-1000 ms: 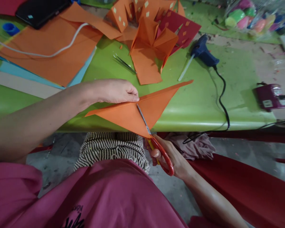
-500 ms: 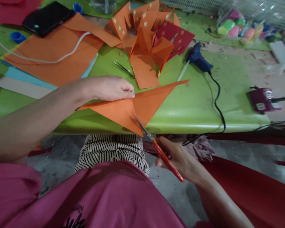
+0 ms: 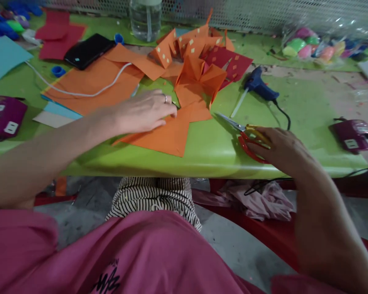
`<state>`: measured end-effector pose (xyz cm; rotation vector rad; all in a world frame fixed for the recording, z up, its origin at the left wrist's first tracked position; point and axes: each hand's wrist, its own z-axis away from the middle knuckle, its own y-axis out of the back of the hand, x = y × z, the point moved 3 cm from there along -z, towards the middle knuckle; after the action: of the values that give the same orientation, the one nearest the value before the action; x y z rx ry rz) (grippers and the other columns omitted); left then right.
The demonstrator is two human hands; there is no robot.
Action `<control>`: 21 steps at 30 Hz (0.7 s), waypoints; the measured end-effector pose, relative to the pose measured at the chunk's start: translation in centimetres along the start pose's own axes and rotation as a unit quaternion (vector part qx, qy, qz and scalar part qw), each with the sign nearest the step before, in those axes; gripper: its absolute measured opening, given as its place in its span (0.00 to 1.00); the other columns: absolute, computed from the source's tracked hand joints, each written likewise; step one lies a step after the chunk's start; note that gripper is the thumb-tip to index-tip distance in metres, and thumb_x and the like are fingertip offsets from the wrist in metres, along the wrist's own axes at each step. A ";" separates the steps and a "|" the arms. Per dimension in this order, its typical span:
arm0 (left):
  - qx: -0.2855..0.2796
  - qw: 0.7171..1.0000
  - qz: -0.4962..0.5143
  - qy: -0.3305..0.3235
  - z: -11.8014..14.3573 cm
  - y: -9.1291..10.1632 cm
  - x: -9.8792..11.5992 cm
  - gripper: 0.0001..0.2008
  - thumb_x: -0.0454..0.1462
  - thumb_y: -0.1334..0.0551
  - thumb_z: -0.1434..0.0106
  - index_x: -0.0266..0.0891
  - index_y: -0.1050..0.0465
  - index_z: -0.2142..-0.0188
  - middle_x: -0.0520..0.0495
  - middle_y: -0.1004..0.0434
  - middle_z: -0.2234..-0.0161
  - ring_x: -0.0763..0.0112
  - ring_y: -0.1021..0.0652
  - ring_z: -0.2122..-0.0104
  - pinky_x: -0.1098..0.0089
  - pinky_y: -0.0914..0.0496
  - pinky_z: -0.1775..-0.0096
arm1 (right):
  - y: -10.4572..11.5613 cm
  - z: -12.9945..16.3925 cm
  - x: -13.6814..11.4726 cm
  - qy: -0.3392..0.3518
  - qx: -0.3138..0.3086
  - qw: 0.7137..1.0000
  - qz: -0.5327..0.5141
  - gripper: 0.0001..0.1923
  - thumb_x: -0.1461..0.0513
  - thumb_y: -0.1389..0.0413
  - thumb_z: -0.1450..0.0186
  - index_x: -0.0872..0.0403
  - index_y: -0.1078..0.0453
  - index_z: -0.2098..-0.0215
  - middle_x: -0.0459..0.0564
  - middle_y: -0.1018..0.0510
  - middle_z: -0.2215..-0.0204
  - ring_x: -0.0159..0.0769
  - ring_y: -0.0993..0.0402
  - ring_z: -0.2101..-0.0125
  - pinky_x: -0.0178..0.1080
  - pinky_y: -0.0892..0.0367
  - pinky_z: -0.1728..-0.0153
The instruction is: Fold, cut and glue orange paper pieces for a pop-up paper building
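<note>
My left hand rests over a folded orange paper sheet near the table's front edge. Its thumb and fingers are apart, and the fingertips reach the sheet's upper part. A small dark tip shows beside them, where the tweezers are mostly hidden by the hand. To the right, my right hand is closed around the handles of a pair of scissors with red and yellow grips. Their blades point up and left, low over the green table cover, apart from the paper. Behind the sheet stands a folded orange paper piece.
A blue glue gun lies beyond the scissors, its cord running right. Orange sheets with a white cable, a black phone and a pump bottle are behind. Purple boxes sit at both sides.
The scissors have moved away from the orange paper, up and right onto the table. The paper now lies lower on the tabletop, and my left hand has loosened and shifted over it.
</note>
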<state>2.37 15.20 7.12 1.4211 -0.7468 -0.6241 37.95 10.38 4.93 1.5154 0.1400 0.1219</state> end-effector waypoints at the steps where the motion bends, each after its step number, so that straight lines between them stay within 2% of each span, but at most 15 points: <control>1: -0.012 1.000 0.005 -0.011 0.7 0.0 0.8 0.15 0.39 0.41 0.32 0.37 0.26 0.48 0.41 0.24 0.51 0.57 0.26 0.48 0.59 0.35 0.44 | -0.2 -0.2 0.6 0.013 0.007 1.000 0.002 0.37 0.38 0.56 0.32 0.57 0.30 0.44 0.63 0.21 0.55 0.53 0.26 0.53 0.53 0.31 0.54; 3: -0.040 0.999 0.017 -0.009 2.1 -0.4 2.2 0.17 0.43 0.40 0.32 0.37 0.26 0.48 0.41 0.23 0.53 0.58 0.23 0.52 0.60 0.32 0.48 | -0.4 -0.3 1.4 0.028 0.023 0.999 0.008 0.42 0.33 0.57 0.35 0.56 0.27 0.46 0.63 0.21 0.57 0.53 0.25 0.54 0.53 0.32 0.53; 5: -0.050 0.999 0.018 -0.010 3.3 -1.2 3.3 0.19 0.45 0.40 0.32 0.37 0.27 0.47 0.39 0.24 0.50 0.57 0.22 0.53 0.59 0.30 0.50 | 0.0 0.0 0.9 0.039 0.068 0.997 0.025 0.41 0.31 0.55 0.38 0.54 0.24 0.52 0.63 0.21 0.62 0.54 0.25 0.56 0.55 0.32 0.53; 7: -0.037 0.999 0.019 -0.010 4.2 -2.0 4.0 0.20 0.45 0.40 0.32 0.37 0.28 0.45 0.38 0.26 0.47 0.55 0.23 0.51 0.58 0.30 0.49 | 0.7 0.6 -1.0 0.049 0.136 0.989 0.033 0.32 0.36 0.50 0.36 0.52 0.24 0.56 0.61 0.21 0.64 0.54 0.24 0.57 0.58 0.32 0.52; 9: -0.019 0.999 0.036 -0.012 4.6 -2.8 4.0 0.20 0.44 0.42 0.30 0.38 0.29 0.43 0.37 0.27 0.44 0.56 0.23 0.49 0.58 0.30 0.47 | 1.2 1.4 -4.2 0.080 0.187 0.979 -0.008 0.21 0.46 0.47 0.31 0.51 0.25 0.53 0.58 0.21 0.62 0.51 0.24 0.57 0.57 0.30 0.53; 10: -0.013 0.998 0.051 -0.015 4.7 -3.0 3.8 0.19 0.43 0.43 0.29 0.38 0.29 0.43 0.38 0.27 0.43 0.57 0.24 0.48 0.58 0.31 0.46 | 1.2 1.7 -6.3 0.136 0.185 0.972 -0.051 0.19 0.48 0.46 0.31 0.52 0.26 0.51 0.58 0.20 0.62 0.49 0.23 0.58 0.54 0.27 0.56; 12: -0.012 0.996 0.089 -0.026 4.9 -3.2 3.3 0.18 0.40 0.46 0.28 0.40 0.29 0.42 0.40 0.28 0.41 0.61 0.24 0.46 0.60 0.32 0.44 | 0.5 2.2 -10.2 0.221 0.147 0.954 -0.138 0.20 0.54 0.46 0.29 0.54 0.31 0.43 0.58 0.20 0.51 0.46 0.24 0.50 0.50 0.27 0.50; 15: -0.022 0.991 0.124 -0.035 5.0 -3.0 2.5 0.18 0.34 0.49 0.28 0.42 0.28 0.43 0.45 0.29 0.39 0.66 0.27 0.41 0.63 0.35 0.39 | -1.4 2.7 -14.2 0.320 0.102 0.933 -0.127 0.28 0.53 0.46 0.29 0.55 0.39 0.35 0.61 0.29 0.39 0.49 0.32 0.39 0.55 0.35 0.41; 18: -0.004 0.994 0.108 -0.032 5.8 -2.8 2.8 0.16 0.36 0.47 0.29 0.41 0.27 0.46 0.44 0.28 0.39 0.65 0.28 0.40 0.62 0.35 0.38 | -2.9 3.1 -15.6 0.358 0.132 0.920 -0.097 0.32 0.49 0.44 0.31 0.58 0.39 0.36 0.61 0.27 0.40 0.52 0.33 0.39 0.59 0.39 0.38; 21: 0.043 0.996 0.070 -0.037 6.9 -3.1 4.3 0.19 0.44 0.41 0.31 0.38 0.29 0.45 0.39 0.27 0.41 0.59 0.26 0.43 0.58 0.33 0.40 | -3.6 3.6 -15.6 0.359 0.182 0.911 -0.089 0.27 0.51 0.42 0.32 0.57 0.34 0.40 0.59 0.22 0.47 0.48 0.27 0.45 0.57 0.37 0.40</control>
<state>-0.08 7.33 4.36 1.4169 -0.9332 -0.5433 23.12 4.02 1.73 1.7555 0.9338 0.5305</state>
